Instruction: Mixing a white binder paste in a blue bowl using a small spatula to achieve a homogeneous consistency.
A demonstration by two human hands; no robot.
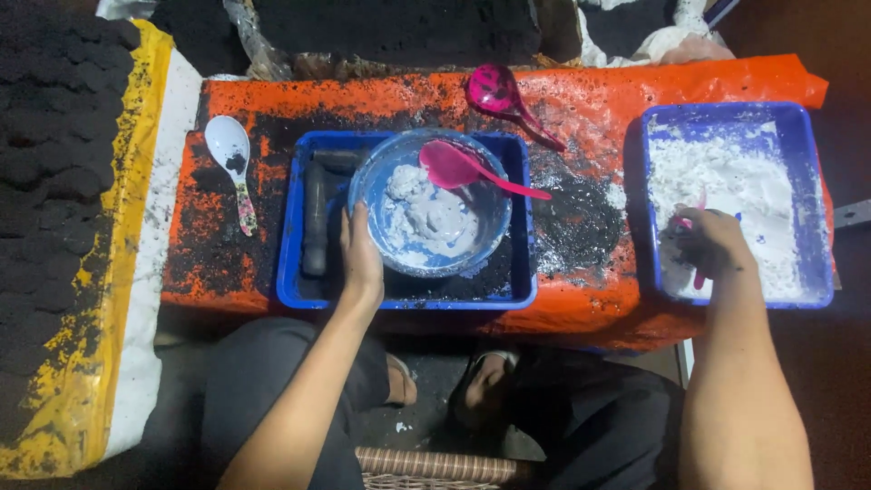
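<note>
Two dusty hands: left hand (pixel 360 257) flat against round blue bowl (pixel 430 202) of grey paste, right hand (pixel 712 243) fisted round pink scoop (pixel 699 272).

I'm steadying a smooth blue plastic bowl (pixel 431 204) of wet, matt grey paste, glossy pink plastic spoon (pixel 472 170) resting mid-frame, I'm scooping chalky white powder from a blue plastic tray (pixel 735 113) at right, gritty orange tarp (pixel 581 109) lying beneath.

Blue bowl (pixel 434 263) of grey-white paste, pink spoon (pixel 472 170) by left hand (pixel 360 259); blue tray (pixel 812 209) of white powder around right hand (pixel 712 240).
</note>
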